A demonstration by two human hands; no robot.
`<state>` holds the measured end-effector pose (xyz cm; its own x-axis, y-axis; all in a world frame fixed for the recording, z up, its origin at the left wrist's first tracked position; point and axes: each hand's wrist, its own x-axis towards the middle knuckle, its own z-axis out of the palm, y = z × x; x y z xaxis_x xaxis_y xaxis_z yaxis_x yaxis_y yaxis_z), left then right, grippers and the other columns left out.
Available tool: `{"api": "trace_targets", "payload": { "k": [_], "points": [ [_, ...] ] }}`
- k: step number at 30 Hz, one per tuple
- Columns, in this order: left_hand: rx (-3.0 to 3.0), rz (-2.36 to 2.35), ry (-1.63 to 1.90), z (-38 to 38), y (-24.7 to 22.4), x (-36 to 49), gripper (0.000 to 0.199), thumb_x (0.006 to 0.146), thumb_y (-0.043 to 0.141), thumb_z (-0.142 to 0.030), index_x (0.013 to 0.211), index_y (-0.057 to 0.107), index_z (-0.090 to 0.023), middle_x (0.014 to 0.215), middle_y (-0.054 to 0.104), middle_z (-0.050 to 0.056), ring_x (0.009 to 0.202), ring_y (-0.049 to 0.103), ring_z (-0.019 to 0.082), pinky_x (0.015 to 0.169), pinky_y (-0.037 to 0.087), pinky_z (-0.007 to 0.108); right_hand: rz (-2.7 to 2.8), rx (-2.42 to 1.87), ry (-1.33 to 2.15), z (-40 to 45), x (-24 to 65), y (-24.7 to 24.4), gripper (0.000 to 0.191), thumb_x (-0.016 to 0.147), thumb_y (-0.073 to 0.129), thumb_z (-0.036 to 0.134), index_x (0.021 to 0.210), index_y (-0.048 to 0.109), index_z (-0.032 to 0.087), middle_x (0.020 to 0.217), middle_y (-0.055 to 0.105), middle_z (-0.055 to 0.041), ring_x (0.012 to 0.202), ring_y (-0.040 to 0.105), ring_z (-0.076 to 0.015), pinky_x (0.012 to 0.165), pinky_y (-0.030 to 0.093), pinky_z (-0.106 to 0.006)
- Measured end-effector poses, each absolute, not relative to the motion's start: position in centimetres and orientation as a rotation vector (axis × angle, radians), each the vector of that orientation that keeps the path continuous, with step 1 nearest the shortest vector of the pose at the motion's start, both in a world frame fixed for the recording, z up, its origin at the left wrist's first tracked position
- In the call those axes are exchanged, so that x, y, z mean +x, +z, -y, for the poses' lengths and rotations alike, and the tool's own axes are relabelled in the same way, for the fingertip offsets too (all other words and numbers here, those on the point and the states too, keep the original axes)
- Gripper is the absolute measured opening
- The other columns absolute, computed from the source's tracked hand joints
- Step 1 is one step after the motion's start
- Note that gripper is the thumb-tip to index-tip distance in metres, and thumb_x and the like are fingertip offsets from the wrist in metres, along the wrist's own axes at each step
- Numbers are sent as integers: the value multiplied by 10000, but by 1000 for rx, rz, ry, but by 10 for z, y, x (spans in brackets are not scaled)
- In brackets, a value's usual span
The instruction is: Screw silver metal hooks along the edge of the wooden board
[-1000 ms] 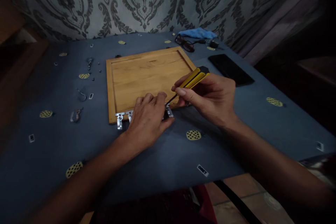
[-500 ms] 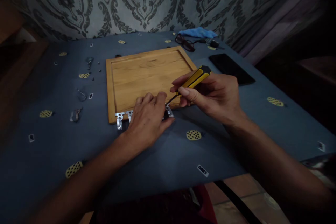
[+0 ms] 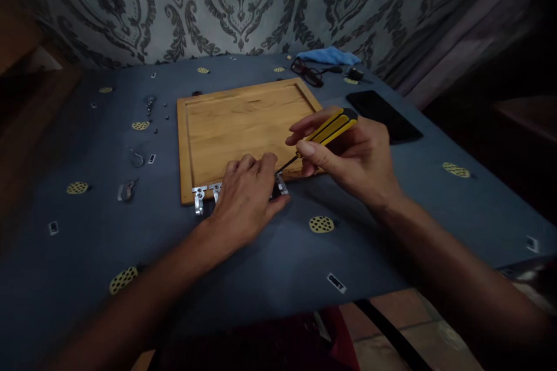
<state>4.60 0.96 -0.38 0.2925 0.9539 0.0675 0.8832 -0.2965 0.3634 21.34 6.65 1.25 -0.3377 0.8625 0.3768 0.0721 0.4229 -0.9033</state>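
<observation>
Left: loose metal hooks (image 3: 128, 190) and tiny pieces (image 3: 167, 117) lie on the tabletop (image 3: 270, 272), probably for easy reach | Centre: left hand (image 3: 246, 191), loosely curved, covers a metal hook rail (image 3: 199, 202) along the wooden board (image 3: 230, 133)'s near edge, likely steadying it; grip hidden | Right: right hand (image 3: 357, 153) pinches a yellow-black screwdriver (image 3: 328, 130), tip slanting to the rail.

On the blue tablecloth (image 3: 278, 266), the nearest printed label (image 3: 336, 283) seems to begin with "O"; its other letters are unclear.
</observation>
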Motion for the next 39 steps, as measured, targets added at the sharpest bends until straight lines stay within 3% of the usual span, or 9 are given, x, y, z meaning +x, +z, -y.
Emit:
{"api": "trace_targets", "payload": {
  "k": [4,9,16,21,26,31,39],
  "points": [
    [2297,-1679,405,-10,-4,47,383,886,718,-314,1164,501,-166,1130,677,92,1098,567,295,940,449,456,1739,-780,1031,-64,217,19,246,875,739,451,1029,736,259,972,738,-13,481,554,-56,422,494,-222],
    [2296,-1674,414,-10,-5,47,367,889,709,-304,1160,498,-173,1127,674,92,1101,566,296,943,450,464,1730,-718,1148,-66,222,17,197,871,764,333,1049,758,249,973,769,-15,501,588,-59,477,540,-219],
    [2288,-1679,406,-9,-3,46,331,891,702,-297,1128,500,-185,1120,672,87,1107,571,293,947,451,454,1709,-789,1097,-67,220,16,159,792,833,339,915,791,248,719,737,14,470,596,-99,441,536,-244],
    [2301,-1673,408,-9,-4,46,375,892,704,-304,1174,490,-181,1135,674,89,1114,566,294,950,440,452,1627,-814,978,-64,212,15,281,665,917,390,718,691,230,734,703,22,440,541,-85,356,470,-241],
    [2300,-1680,383,-9,-3,47,360,892,708,-304,1155,497,-179,1117,677,83,1100,567,288,939,439,444,1559,-820,952,-62,206,11,366,625,934,435,673,627,241,706,682,26,450,555,-99,345,475,-247],
    [2303,-1672,392,-10,-3,46,352,891,708,-306,1146,502,-176,1118,679,85,1090,563,289,937,441,450,1538,-816,1006,-63,206,13,342,625,938,411,700,652,240,699,656,33,446,576,-101,393,518,-262],
    [2291,-1681,425,-9,-5,46,327,884,707,-297,1117,505,-190,1099,677,82,1069,566,288,920,452,446,1720,-781,1094,-69,219,18,254,739,869,396,905,774,229,786,719,4,512,624,-101,515,570,-264]
  ]
}}
